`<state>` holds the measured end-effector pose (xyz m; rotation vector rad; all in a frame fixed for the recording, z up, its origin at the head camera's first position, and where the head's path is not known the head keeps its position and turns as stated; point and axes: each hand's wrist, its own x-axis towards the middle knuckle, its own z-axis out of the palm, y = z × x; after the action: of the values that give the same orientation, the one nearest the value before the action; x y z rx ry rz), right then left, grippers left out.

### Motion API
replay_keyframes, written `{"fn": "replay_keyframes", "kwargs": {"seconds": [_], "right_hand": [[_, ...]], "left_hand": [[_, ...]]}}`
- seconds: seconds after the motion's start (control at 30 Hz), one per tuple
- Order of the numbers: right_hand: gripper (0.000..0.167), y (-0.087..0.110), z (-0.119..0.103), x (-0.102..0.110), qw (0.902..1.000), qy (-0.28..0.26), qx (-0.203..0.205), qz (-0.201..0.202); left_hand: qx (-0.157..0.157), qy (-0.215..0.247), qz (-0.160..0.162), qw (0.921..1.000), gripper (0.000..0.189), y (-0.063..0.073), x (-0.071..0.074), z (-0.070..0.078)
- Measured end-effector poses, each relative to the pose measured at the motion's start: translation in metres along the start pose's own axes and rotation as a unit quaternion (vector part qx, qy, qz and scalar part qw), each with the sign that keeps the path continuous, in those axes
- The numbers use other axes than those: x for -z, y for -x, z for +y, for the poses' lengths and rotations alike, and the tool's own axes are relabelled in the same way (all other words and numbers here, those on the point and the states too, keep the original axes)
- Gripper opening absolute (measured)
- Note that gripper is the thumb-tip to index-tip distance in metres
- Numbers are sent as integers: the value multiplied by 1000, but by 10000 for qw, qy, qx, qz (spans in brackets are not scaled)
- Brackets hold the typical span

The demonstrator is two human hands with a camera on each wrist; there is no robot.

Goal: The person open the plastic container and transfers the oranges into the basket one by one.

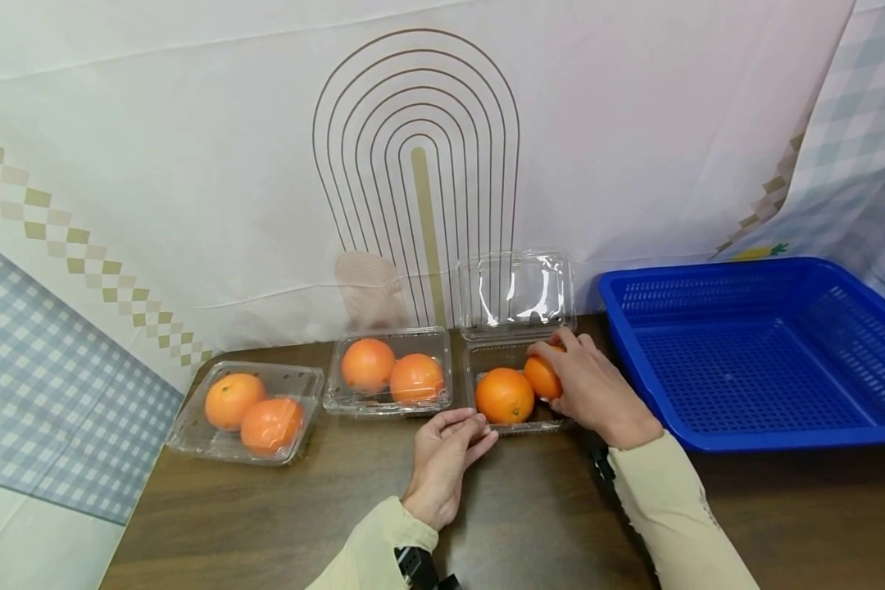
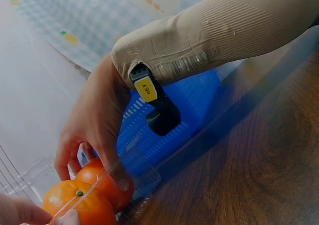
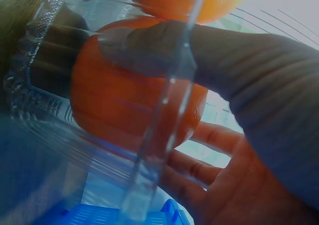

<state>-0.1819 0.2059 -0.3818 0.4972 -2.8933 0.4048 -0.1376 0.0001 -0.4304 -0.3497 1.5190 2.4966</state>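
An uncovered clear plastic clamshell box (image 1: 538, 426) stands in the middle with its lid (image 1: 516, 295) raised at the back. My right hand (image 1: 593, 389) reaches in from the right and grips an orange (image 3: 134, 90), thumb on one side and fingers on the other. Beside that fruit, touching it, sits a second orange (image 1: 505, 396) with its green stem spot showing. At the box's front left corner, my left hand (image 1: 446, 463) pinches the rim between thumb and fingers. The right wrist view looks through the box's clear wall at the gripped orange.
Two closed clamshell boxes, a middle one (image 1: 437, 403) and a left one (image 1: 192, 442), hold two oranges each. A blue plastic basket (image 1: 634, 393) stands close on the right. Behind everything hangs a white patterned cloth (image 1: 229, 205), reaching down to the wooden table (image 1: 324, 500).
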Motion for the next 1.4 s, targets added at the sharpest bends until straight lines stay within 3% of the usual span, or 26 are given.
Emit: {"fn": "replay_keyframes", "kwargs": {"seconds": [0.67, 1.4], "right_hand": [[65, 1, -3, 12, 9998, 137, -101, -98], [63, 5, -14, 28, 9994, 280, -161, -96]], "left_hand": [[127, 0, 34, 9999, 21, -2, 0, 1], [52, 24, -77, 10000, 21, 0, 2, 1]]}}
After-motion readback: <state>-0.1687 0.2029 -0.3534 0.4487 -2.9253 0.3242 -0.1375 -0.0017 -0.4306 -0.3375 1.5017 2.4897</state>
